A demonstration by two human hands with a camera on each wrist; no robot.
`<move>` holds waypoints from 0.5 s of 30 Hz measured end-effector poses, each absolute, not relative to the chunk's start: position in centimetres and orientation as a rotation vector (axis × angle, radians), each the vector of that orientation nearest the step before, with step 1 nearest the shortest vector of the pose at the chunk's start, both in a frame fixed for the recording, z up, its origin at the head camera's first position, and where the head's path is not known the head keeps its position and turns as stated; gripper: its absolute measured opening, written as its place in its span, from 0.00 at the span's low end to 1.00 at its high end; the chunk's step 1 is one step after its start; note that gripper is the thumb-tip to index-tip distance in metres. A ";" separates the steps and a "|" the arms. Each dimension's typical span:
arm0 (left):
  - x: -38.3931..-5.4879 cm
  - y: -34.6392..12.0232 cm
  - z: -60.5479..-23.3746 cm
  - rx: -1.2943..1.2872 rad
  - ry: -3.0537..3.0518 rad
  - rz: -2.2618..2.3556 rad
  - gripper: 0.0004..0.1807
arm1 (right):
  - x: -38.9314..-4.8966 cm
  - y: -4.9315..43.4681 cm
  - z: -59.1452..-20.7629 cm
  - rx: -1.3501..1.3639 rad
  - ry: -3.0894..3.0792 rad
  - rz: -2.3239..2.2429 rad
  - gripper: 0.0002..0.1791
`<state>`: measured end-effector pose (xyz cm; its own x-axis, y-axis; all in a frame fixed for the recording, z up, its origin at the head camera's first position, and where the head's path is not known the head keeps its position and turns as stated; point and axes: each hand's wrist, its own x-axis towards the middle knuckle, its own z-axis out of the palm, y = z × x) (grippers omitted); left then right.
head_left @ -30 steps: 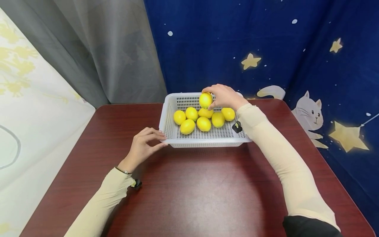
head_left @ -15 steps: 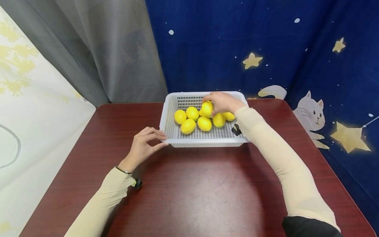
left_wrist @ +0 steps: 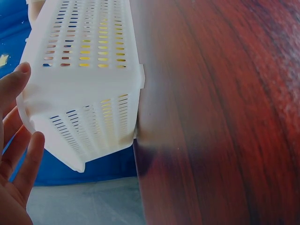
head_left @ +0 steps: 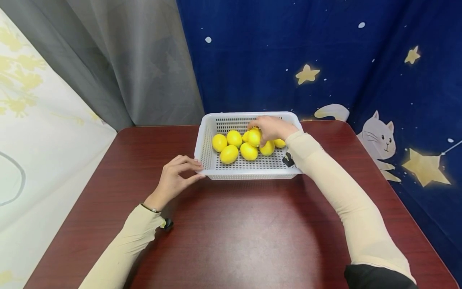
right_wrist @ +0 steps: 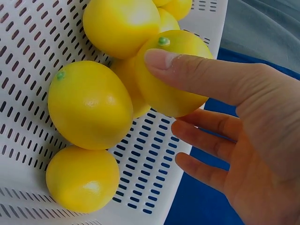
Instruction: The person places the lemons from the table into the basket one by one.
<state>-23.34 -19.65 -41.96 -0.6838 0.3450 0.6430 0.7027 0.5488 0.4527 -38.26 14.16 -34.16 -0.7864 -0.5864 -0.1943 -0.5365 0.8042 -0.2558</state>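
Note:
A white plastic basket (head_left: 252, 171) with slotted walls holds several yellow lemons. My left hand (head_left: 174, 179) pinches its near left corner, thumb and fingers on either side of the rim, as the left wrist view also shows. My right hand (head_left: 273, 129) reaches into the basket from the right and holds one lemon (right_wrist: 164, 96) between thumb and fingers. That lemon sits low over another lemon (right_wrist: 124, 79), which it partly hides. Beside it, another lemon (right_wrist: 91, 105) and a further lemon (right_wrist: 82, 179) lie on the basket's floor.
The basket stands at the back of a dark red wooden table (head_left: 231, 233). Behind hang a grey curtain (head_left: 151, 60) and a blue curtain (head_left: 267, 60) with stars. White patterned cloth (head_left: 36, 132) is at the left.
My right hand has lowered the held lemon from above the back of the basket down among the other lemons. The left hand and basket stay in place.

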 end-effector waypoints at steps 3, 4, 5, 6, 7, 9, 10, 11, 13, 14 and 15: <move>-23.4 -19.7 -42.1 -0.854 -2.281 -0.979 0.16 | -38.1 14.2 -34.3 -0.849 2.722 -0.278 0.41; -23.4 -19.7 -42.1 -0.858 -2.272 -0.976 0.16 | -38.0 14.2 -34.3 -0.838 2.718 -0.284 0.41; -23.5 -19.7 -42.1 -0.863 -2.265 -0.974 0.17 | -37.9 14.2 -34.3 -0.826 2.714 -0.286 0.41; -23.5 -19.7 -42.2 -0.865 -2.258 -0.974 0.17 | -37.8 14.2 -34.3 -0.814 2.709 -0.289 0.41; -23.5 -19.7 -42.2 -0.866 -2.256 -0.973 0.17 | -37.7 14.2 -34.4 -0.802 2.705 -0.289 0.42; -23.6 -19.7 -42.2 -0.865 -2.258 -0.975 0.17 | -37.6 14.2 -34.4 -0.785 2.700 -0.292 0.42; -23.6 -19.7 -42.2 -0.865 -2.260 -0.975 0.17 | -37.6 14.2 -34.4 -0.782 2.700 -0.290 0.42; -23.6 -19.7 -42.2 -0.862 -2.264 -0.980 0.17 | -37.6 14.2 -34.4 -0.783 2.701 -0.285 0.42; -23.5 -19.7 -42.2 -0.858 -2.271 -0.989 0.16 | -37.6 14.2 -34.5 -0.784 2.700 -0.281 0.42; -23.5 -19.7 -42.2 -0.857 -2.272 -0.992 0.16 | -37.6 14.2 -34.5 -0.785 2.698 -0.277 0.41; -23.5 -19.6 -42.2 -0.859 -2.270 -0.993 0.16 | -37.6 14.1 -34.6 -0.786 2.694 -0.274 0.41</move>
<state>-23.53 -19.64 -42.21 -0.6676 0.3414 0.6616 0.7176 0.5317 0.4498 -37.62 14.15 -34.59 -0.7970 -0.5499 -0.2498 -0.4884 0.8301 -0.2691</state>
